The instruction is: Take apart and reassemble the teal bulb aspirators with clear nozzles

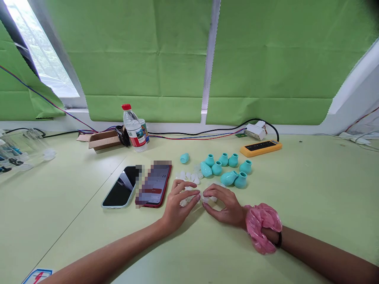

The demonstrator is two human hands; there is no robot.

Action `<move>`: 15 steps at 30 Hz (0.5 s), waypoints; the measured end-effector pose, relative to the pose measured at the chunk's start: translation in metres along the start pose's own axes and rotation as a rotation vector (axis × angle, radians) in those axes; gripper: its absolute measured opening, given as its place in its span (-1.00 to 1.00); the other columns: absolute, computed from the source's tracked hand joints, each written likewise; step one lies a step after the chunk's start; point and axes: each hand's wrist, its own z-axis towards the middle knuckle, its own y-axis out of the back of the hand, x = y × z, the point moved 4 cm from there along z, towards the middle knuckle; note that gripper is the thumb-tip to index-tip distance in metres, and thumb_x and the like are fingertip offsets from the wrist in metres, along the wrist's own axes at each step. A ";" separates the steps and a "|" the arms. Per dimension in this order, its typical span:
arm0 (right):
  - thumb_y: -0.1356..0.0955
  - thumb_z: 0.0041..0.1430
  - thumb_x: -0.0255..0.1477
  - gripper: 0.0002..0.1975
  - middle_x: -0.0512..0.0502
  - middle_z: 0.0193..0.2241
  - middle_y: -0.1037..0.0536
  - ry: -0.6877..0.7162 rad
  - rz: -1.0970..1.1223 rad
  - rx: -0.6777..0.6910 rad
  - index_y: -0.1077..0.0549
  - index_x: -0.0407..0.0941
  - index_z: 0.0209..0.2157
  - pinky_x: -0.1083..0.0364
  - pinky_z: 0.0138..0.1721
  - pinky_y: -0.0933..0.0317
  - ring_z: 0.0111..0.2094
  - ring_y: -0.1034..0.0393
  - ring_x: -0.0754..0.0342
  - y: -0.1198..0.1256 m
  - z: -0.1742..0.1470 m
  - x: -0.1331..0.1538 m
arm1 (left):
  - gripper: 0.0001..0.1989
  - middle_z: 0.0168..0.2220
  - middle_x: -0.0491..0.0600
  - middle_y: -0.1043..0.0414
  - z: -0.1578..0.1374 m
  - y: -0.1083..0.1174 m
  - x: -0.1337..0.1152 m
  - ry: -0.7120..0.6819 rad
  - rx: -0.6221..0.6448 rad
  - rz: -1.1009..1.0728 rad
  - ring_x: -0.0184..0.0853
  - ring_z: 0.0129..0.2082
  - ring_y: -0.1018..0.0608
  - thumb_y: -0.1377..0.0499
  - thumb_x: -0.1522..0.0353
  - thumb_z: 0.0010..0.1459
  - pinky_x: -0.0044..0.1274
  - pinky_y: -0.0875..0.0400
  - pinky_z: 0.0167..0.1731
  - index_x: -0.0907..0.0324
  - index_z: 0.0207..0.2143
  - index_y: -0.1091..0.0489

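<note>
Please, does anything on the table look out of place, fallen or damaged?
One teal piece lies on its side, apart from the cluster of teal pieces, where most stand mouth up. Nothing looks plainly damaged. The white pieces by the left hand are partly hidden, so I cannot fully judge them.

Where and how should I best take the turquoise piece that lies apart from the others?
Probably pinch the turquoise piece by its rounded middle, from above: it seems to lie on its side, with no other piece against it.

Grn blinds (pixel 133 59) down; daylight thru L window (pixel 49 59).
</note>
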 end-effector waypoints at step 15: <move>-0.32 -0.09 -0.54 -0.79 -0.03 -0.50 -0.41 -0.099 0.064 -0.038 -0.35 -0.13 -0.32 0.19 -0.48 -0.22 -0.53 -0.28 0.20 0.002 0.002 0.000 | -0.79 -0.28 0.00 -0.36 -0.002 -0.001 0.000 -0.062 0.065 0.160 -0.30 -0.27 -0.32 -0.07 0.49 -0.04 -0.39 -0.23 -0.27 0.16 -0.29 -0.35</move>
